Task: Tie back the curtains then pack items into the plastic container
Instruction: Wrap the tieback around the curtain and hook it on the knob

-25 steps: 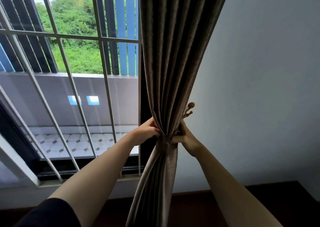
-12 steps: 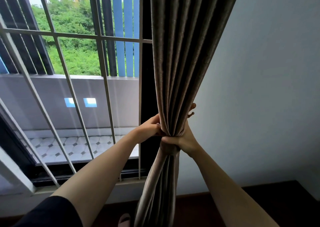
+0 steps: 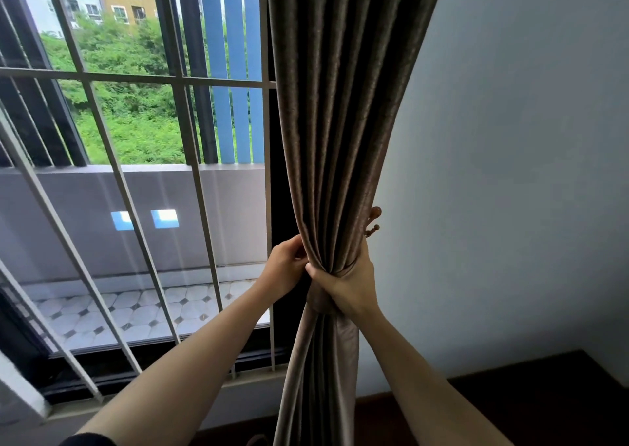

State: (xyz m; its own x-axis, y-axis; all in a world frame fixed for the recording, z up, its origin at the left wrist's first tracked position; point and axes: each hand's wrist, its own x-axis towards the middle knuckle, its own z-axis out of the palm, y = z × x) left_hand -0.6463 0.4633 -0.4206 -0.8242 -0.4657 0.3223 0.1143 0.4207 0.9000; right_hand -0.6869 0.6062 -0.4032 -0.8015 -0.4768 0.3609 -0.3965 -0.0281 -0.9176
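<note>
Curtain (image 3: 337,132) hangs bunched at the right edge of the window, next to the wall, cinched at the waist. The right hand (image 3: 347,285) is clamped around the gathered folds and the tie-back band (image 3: 318,304), while the left hand (image 3: 287,268) pinches the fabric from the window side. It looks like soft, thick, floppy cloth, so I'd grab it right at that waist by the wooden hook (image 3: 373,222).

- The curtain (image 3: 340,122) hangs between the window grille (image 3: 136,81) on its left and the wall (image 3: 510,173) on its right.
- A hook (image 3: 373,222) sits on the wall just behind the curtain's right edge.
- The left hand (image 3: 284,270) is at the curtain's left, the right hand (image 3: 347,284) before its gathered part.
</note>
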